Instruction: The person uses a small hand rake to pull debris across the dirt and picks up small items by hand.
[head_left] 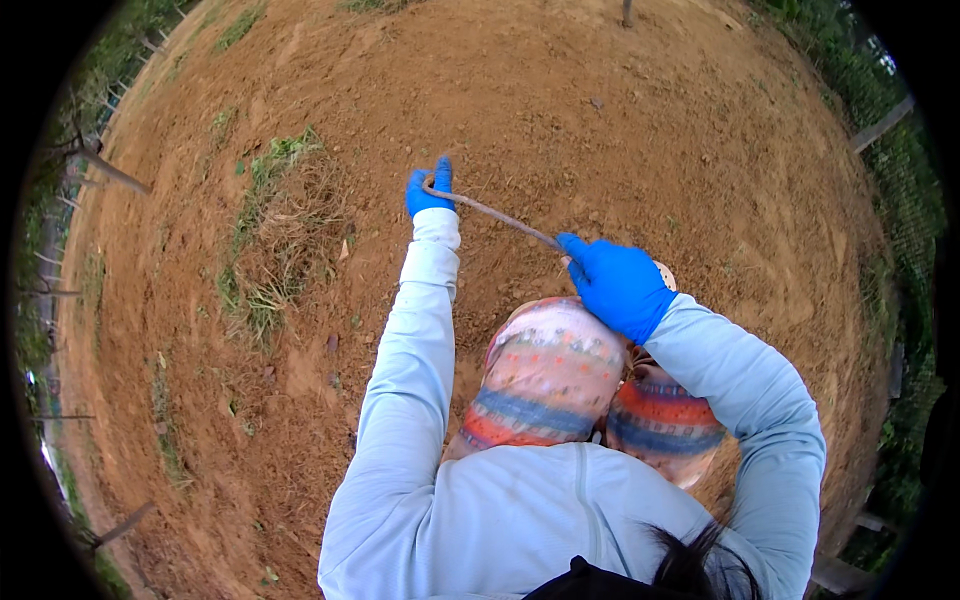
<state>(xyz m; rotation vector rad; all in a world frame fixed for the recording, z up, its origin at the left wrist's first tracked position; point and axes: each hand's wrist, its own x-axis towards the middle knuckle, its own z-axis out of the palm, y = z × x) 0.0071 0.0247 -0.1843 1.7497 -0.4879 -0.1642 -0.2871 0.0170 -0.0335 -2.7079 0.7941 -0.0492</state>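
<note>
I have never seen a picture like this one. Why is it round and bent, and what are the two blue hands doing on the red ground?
The picture comes from a wide fisheye camera worn on a person's head, looking down, so straight lines bend near the rim. You see the person's own pale sleeves and patterned trousers. Both hands wear blue gloves. The left hand and the right hand each grip one thin stick, one at either end. Below lies bare reddish soil, with a patch of dry grass to the left.
</note>
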